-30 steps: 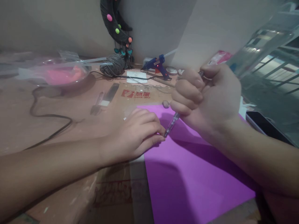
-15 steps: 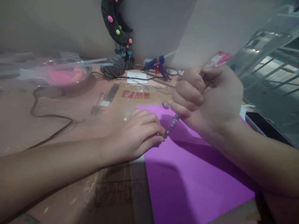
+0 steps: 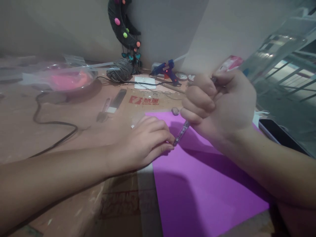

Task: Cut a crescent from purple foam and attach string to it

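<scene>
My right hand is closed in a fist around a slim pen with a clear, purplish barrel, its thumb near the top end. The pen slants down to the left, with its lower tip at the fingertips of my left hand. That hand rests low over the left edge of a purple sheet of paper. Its thumb and forefinger come together in a pinch beside the tip; what lies between them is too small to make out. Shadows of my hands fall across the sheet.
A blue glue gun with a red light stands at the back, near a ball of grey yarn. A bowl with pink material and a dark cable are on the left. A phone lies at right.
Both hands and the pen keep the same pose and place. Only a very slight shift of the whole view shows.
</scene>
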`<act>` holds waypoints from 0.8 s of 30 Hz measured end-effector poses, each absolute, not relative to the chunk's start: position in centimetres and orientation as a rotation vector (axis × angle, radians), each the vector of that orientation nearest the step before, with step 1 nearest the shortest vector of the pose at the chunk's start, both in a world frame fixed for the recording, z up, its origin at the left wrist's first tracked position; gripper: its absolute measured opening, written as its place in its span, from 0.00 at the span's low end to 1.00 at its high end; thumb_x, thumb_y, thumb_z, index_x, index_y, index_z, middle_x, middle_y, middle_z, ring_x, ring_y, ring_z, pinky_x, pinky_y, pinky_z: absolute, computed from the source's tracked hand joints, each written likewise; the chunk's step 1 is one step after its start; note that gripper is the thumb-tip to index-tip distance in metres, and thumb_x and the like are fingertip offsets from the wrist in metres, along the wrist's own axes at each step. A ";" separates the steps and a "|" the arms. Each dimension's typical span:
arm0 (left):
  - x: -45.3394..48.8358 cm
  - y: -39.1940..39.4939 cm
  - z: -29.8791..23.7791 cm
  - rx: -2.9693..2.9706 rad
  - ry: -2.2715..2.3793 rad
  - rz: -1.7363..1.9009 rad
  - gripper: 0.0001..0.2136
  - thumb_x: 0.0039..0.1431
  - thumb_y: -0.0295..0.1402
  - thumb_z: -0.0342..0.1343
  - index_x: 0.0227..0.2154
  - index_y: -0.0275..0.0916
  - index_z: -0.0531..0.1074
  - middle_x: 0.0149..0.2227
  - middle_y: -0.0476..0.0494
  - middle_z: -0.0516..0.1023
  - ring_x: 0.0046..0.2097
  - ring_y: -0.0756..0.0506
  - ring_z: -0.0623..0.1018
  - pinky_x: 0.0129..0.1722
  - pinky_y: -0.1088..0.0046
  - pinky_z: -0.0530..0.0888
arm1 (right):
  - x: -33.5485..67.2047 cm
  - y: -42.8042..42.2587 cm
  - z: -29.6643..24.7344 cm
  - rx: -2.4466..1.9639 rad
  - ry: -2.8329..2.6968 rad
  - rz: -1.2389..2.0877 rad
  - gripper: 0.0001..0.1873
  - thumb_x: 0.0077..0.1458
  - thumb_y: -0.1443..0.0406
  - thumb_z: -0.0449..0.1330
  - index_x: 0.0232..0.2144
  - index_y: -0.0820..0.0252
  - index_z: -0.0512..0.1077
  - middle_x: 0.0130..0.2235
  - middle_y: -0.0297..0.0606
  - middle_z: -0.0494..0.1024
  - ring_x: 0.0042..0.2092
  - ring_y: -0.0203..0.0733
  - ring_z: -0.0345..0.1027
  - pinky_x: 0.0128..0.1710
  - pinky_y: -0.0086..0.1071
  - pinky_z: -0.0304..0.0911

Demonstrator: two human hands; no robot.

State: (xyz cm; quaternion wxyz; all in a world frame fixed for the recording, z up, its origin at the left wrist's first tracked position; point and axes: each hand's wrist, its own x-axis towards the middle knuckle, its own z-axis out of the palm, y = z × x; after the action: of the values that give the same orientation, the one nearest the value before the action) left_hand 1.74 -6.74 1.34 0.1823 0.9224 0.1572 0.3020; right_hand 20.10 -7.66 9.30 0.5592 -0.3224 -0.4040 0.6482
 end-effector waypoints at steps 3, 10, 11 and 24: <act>1.8 -6.7 1.3 2.600 0.448 0.833 0.07 0.67 0.32 0.55 0.35 0.38 0.76 0.35 0.46 0.76 0.39 0.46 0.72 0.43 0.67 0.63 | 20.0 -7.8 9.3 -0.765 -0.946 1.521 0.21 0.57 0.60 0.50 0.16 0.55 0.49 0.15 0.26 0.46 0.17 0.32 0.33 0.14 0.27 0.40; 1.7 -6.7 1.4 2.610 0.454 0.822 0.08 0.68 0.32 0.54 0.35 0.39 0.76 0.35 0.45 0.76 0.39 0.45 0.72 0.43 0.66 0.63 | 20.6 -7.5 9.0 -0.744 -1.040 1.542 0.22 0.58 0.57 0.53 0.17 0.55 0.50 0.15 0.26 0.48 0.17 0.32 0.38 0.15 0.28 0.44; 1.7 -6.7 1.4 2.612 0.456 0.819 0.08 0.68 0.33 0.54 0.35 0.39 0.76 0.35 0.46 0.76 0.39 0.46 0.72 0.43 0.66 0.63 | 20.5 -7.5 9.0 -0.739 -1.036 1.545 0.22 0.58 0.57 0.52 0.17 0.55 0.51 0.15 0.26 0.48 0.17 0.32 0.38 0.15 0.28 0.44; 1.7 -6.8 1.7 2.544 0.506 0.829 0.08 0.66 0.36 0.56 0.34 0.38 0.75 0.35 0.46 0.76 0.40 0.45 0.73 0.45 0.66 0.65 | 19.7 -7.5 8.6 -0.741 -0.974 1.479 0.26 0.63 0.52 0.51 0.16 0.56 0.57 0.16 0.26 0.53 0.18 0.31 0.42 0.17 0.27 0.48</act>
State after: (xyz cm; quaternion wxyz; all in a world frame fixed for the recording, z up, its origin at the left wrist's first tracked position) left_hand 1.75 -6.83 1.67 0.2077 0.9139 0.1816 0.2978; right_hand 19.67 -7.47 8.64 0.5738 -0.3163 -0.4155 0.6310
